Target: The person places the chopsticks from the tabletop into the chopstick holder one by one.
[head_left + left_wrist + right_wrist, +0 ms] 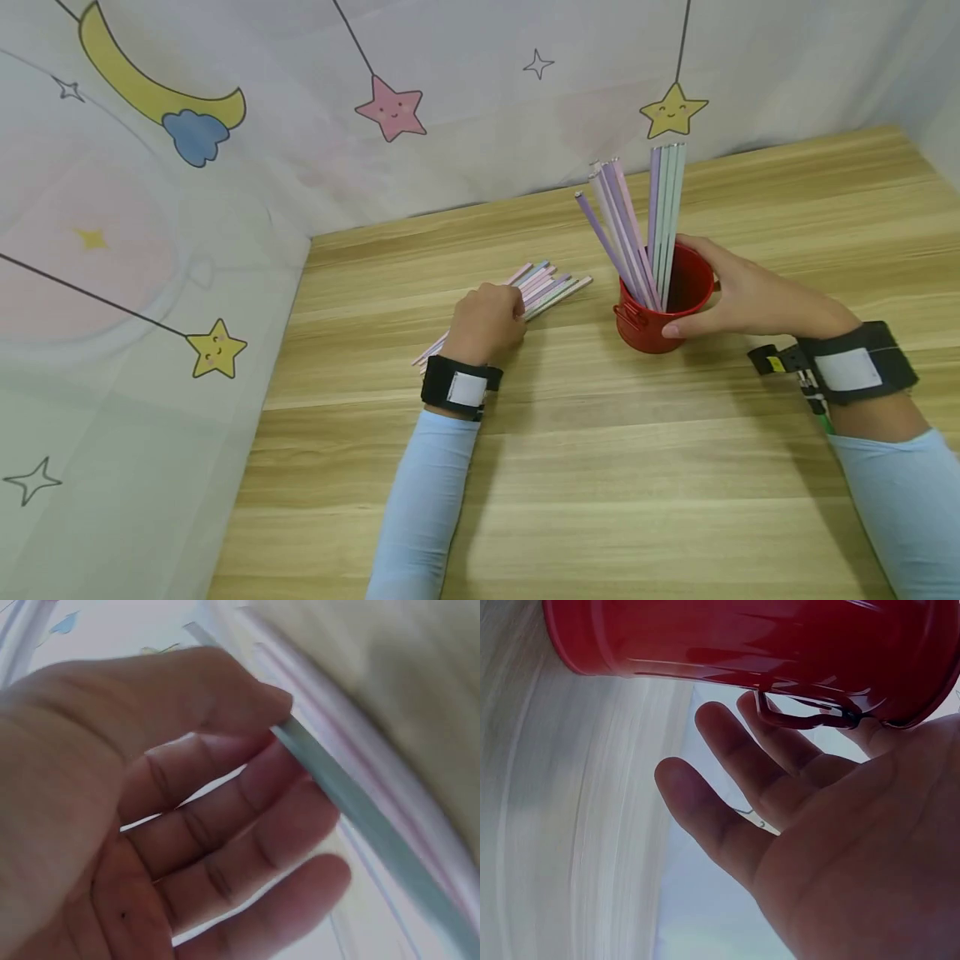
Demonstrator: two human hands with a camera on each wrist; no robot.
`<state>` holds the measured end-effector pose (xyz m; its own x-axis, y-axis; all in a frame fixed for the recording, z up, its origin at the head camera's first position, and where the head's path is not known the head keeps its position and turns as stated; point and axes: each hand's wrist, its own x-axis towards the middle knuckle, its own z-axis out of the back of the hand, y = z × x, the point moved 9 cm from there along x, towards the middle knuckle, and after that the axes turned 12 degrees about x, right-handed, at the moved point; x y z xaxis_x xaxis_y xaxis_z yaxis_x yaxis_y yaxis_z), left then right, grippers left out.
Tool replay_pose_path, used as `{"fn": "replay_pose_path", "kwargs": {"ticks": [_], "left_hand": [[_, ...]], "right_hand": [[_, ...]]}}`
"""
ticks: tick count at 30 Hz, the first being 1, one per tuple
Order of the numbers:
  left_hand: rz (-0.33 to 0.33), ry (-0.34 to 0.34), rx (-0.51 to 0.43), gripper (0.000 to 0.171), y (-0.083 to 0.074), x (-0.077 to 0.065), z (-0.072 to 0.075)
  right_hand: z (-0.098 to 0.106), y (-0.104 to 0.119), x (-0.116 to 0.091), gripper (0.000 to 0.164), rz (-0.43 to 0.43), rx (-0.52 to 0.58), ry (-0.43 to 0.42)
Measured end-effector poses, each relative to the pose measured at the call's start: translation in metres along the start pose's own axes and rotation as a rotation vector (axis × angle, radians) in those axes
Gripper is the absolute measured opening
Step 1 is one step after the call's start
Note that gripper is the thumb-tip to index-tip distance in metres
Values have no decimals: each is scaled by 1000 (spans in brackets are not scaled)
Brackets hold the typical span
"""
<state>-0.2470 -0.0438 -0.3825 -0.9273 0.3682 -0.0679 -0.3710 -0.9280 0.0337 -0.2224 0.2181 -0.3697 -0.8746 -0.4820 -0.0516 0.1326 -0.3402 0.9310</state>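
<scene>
My left hand (487,321) is over a loose bundle of thin pastel sticks (551,287) lying on the table. In the left wrist view, the thumb and fingertips pinch a pale green stick (360,825), with pink sticks (390,776) just beyond it. A small red metal bucket (651,333) stands upright to the right, holding several upright purple, pink and green sticks (666,217). My right hand (757,292) grips the bucket's right side near the rim, thumb in front and fingers behind. The right wrist view shows the bucket's small side handle (795,720) beside the fingers.
The wooden table (600,483) ends at a pale fabric backdrop (465,100) printed with stars and a moon, along the back and left. Wrist straps (862,367) with small devices are worn on both arms.
</scene>
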Motion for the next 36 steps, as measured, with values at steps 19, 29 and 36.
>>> {"fn": "replay_pose_path", "kwargs": {"ticks": [19, 29, 36], "left_hand": [[-143, -664, -1221, 22, 26, -44, 105], [-156, -926, -1471, 13, 19, -52, 118], [-224, -869, -1453, 14, -4, -45, 113]], "right_hand": [[-1, 0, 0, 107, -7, -23, -3], [0, -1, -1, 106, -13, -22, -9], [-1, 0, -1, 105, -6, -15, -4]]}}
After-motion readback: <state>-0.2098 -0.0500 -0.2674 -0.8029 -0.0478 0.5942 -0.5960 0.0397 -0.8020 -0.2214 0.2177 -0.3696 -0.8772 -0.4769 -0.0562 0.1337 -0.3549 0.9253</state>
